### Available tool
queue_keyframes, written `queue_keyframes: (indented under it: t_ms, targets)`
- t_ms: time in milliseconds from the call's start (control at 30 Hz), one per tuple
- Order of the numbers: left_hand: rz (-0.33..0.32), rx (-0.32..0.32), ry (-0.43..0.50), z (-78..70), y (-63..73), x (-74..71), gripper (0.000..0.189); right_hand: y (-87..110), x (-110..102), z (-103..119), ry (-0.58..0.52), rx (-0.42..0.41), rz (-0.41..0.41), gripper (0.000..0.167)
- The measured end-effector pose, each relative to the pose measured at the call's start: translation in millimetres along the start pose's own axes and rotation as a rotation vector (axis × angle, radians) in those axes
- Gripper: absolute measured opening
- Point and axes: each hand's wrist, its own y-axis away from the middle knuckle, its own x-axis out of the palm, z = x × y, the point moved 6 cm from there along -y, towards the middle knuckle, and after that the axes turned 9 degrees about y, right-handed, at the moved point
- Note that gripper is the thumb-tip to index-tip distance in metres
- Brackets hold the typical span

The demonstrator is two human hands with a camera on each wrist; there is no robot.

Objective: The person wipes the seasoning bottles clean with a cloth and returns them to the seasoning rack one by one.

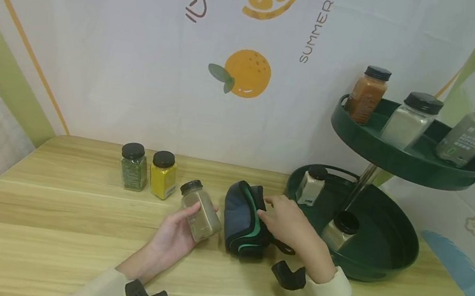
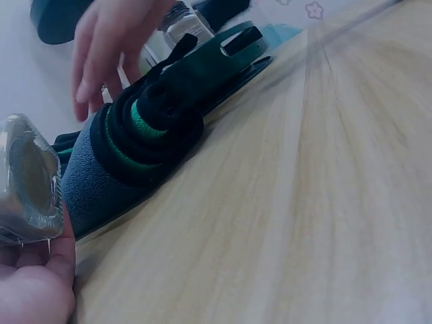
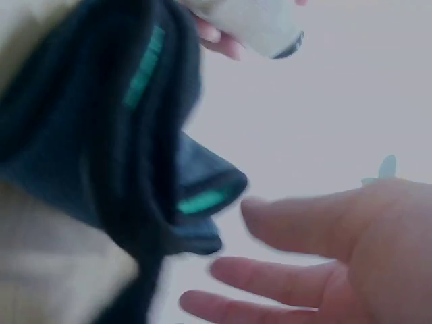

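My left hand (image 1: 178,232) grips a clear spice jar (image 1: 201,215) with a black lid and beige powder, tilted to the left above the table. In the left wrist view the bottom of this jar (image 2: 30,179) faces the camera. To its right sits a rolled dark blue-grey fabric wrap (image 1: 240,219) with green trim and a black strap. Over the wrap's right side reaches my right hand (image 1: 292,225). The right wrist view shows that hand (image 3: 310,250) with thumb and fingers spread beside the wrap (image 3: 115,135), a gap between them.
A green two-tier rack (image 1: 387,267) stands at the right, with three spice jars on its upper tray (image 1: 370,144) and two in the lower one. A jar of green herbs (image 1: 133,170) and a yellow jar (image 1: 163,177) stand at the table's back left.
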Motion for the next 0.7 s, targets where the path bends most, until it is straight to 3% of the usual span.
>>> queue_keyframes:
  t_ms: [133,267,500,700]
  targets:
    - [-0.002,0.06,-0.026,-1.2,-0.8,1.9,0.045,6.2,-14.3,-7.6,0.11,0.03,-0.061,0.025]
    - [0.005,0.143,-0.058,-6.4,-5.4,11.3,0.048,9.5,-21.4,-14.7,0.231,0.056,-0.086,0.018]
    - [0.023,0.241,-0.086,-13.3,-14.7,39.5,0.049,14.6,-23.7,-24.5,0.23,0.115,-0.038,0.017]
    - [0.025,0.291,-0.089,-11.5,-23.3,70.9,0.052,18.1,-24.9,-26.3,0.311,0.116,-0.012,0.017]
